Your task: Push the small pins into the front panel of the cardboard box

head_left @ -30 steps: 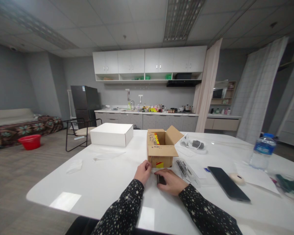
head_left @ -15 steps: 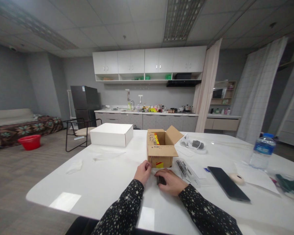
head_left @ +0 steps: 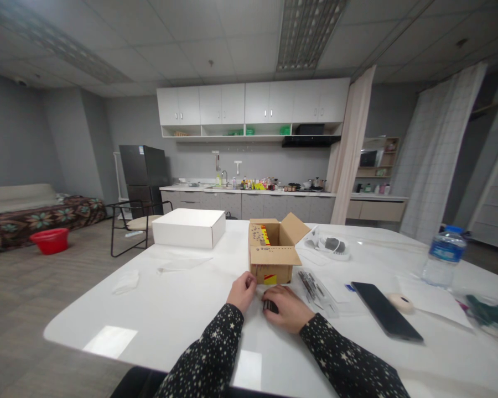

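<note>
An open cardboard box (head_left: pixel 274 273) with raised flaps and red-and-yellow tape stands in front of both hands. My left hand (head_left: pixel 242 290) rests by its near left corner, fingers curled in a pinch; what lies between them, if anything, is hidden. Just right of it, my right hand (head_left: pixel 288 308) is closed around a small dark ridged object (head_left: pixel 270 306), low over the table; its kind cannot be made out. Beyond that hand lies a clear plastic pack of thin dark metal pieces (head_left: pixel 313 287).
On the white table (head_left: pixel 170 315) are a white box (head_left: pixel 186 229), a phone (head_left: pixel 385 311), a round beige item (head_left: pixel 400 302), a water bottle (head_left: pixel 445 257) and a white-and-grey item with a cord (head_left: pixel 334 247). A crumpled white wrapper (head_left: pixel 125 282) lies at left.
My right hand has shifted slightly left with the small dark object, which has turned a little in the fingers. My left hand and the cardboard box look unmoved.
</note>
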{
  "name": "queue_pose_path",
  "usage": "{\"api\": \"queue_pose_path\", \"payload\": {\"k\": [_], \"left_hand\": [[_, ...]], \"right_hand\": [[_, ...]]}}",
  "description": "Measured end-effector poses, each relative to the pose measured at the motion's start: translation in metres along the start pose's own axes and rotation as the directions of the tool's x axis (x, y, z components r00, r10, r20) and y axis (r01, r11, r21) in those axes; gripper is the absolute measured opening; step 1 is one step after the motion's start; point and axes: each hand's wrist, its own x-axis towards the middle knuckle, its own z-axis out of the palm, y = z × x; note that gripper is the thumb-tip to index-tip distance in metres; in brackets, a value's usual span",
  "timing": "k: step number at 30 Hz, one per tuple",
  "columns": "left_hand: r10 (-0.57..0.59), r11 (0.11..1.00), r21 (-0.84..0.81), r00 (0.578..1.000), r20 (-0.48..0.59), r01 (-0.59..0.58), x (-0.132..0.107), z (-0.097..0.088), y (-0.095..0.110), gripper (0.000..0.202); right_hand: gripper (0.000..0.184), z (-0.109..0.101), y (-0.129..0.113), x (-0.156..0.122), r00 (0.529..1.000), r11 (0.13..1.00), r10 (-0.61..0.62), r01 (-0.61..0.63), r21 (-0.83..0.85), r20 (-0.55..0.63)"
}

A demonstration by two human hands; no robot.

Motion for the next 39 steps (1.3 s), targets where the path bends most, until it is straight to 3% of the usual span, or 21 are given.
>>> {"api": "queue_pose_path", "payload": {"k": [14,19,39], "left_hand": [[-0.009,1.000,0.007,1.000,-0.004,0.009,0.000,0.000,0.001,0.017],[-0.015,1.000,0.004,1.000,0.000,0.015,-0.001,-0.002,0.004,0.015],[-0.021,1.000,0.003,1.000,0.012,0.021,-0.001,-0.001,0.003,0.017]], "right_hand": [[0.014,0.003,-0.013,0.003,1.000,0.986,0.013,-0.017,-0.163,-0.028],[0.022,0.004,-0.015,0.005,0.999,0.977,0.005,-0.016,-0.214,-0.053],[0.028,0.010,-0.001,0.019,0.981,0.944,0.154,-0.182,-0.275,-0.118]]}}
